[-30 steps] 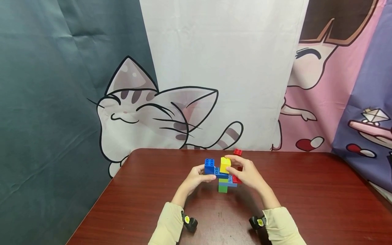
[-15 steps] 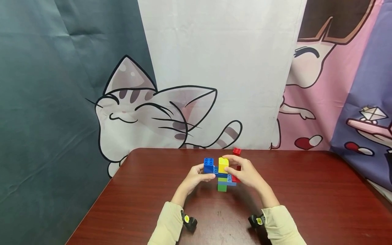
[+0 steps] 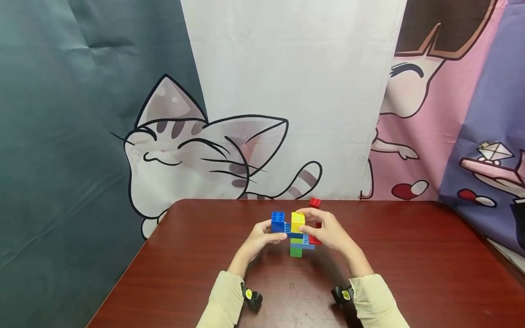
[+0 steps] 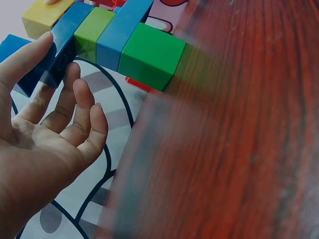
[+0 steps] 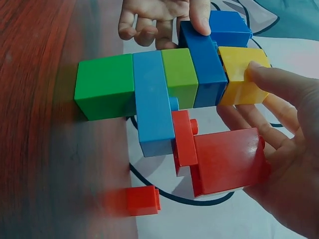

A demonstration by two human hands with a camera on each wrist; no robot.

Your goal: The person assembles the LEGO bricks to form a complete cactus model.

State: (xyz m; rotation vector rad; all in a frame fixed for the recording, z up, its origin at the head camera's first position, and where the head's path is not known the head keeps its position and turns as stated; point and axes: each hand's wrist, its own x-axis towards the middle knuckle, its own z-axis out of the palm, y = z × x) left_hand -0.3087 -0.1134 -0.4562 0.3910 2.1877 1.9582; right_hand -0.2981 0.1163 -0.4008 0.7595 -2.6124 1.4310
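A tower of toy building blocks stands on the table: a green block [image 5: 105, 82] at the bottom, then a light blue one [image 5: 152, 94], a lime block [image 5: 178, 69] and a long dark blue block [image 5: 203, 67]. On the dark blue one's left end sits a blue block [image 3: 277, 222]; on its right end is a yellow block [image 3: 297, 222]. My left hand [image 3: 257, 238] pinches the left end of the long dark blue block between thumb and fingers. My right hand [image 3: 331, 233] grips the yellow block, thumb on its near face. Whether the yellow block is fully seated, I cannot tell.
From the light blue block a thin red block [image 5: 183, 137] juts out, carrying a larger red block [image 5: 229, 159] beside my right palm. A separate red block [image 3: 315, 202] stands near the far edge of the brown table [image 3: 197, 255]. A printed cloth hangs behind.
The yellow block stands slightly straighter and closer over the dark blue block. Both hands keep their hold. The head view has shifted a little.
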